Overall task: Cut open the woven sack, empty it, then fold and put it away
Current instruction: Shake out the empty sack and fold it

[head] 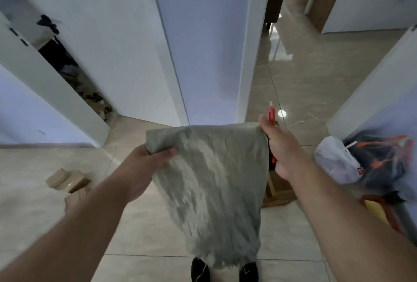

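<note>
The left hand (147, 162), at centre left of the frame, curls its fingers over one top corner of the sack (214, 182), thumb lying across the front. The right hand (279, 146), at centre right, pinches the opposite top corner and also holds a red-handled cutter (271, 116), whose tip sticks up above the knuckles; its type is unclear.

Between the two hands the sack's top edge is stretched fairly level, and the rest hangs straight down through the lower middle of the frame, above dark shoes (225, 270) and pale floor tiles (140, 232).

The sack is grey-green woven material, limp and flat, with pale dusty patches down its face and a ragged, fraying bottom edge. It appears empty, so folding seems to be the step in hand. To do it well, keep the top edge taut and even, bring the corners together squarely, and keep the cutter's tip pointed away from the cloth and the other hand.

Small brown boxes (67, 180) lie at lower left; a bundle of bags (365, 164) sits at right.
</note>
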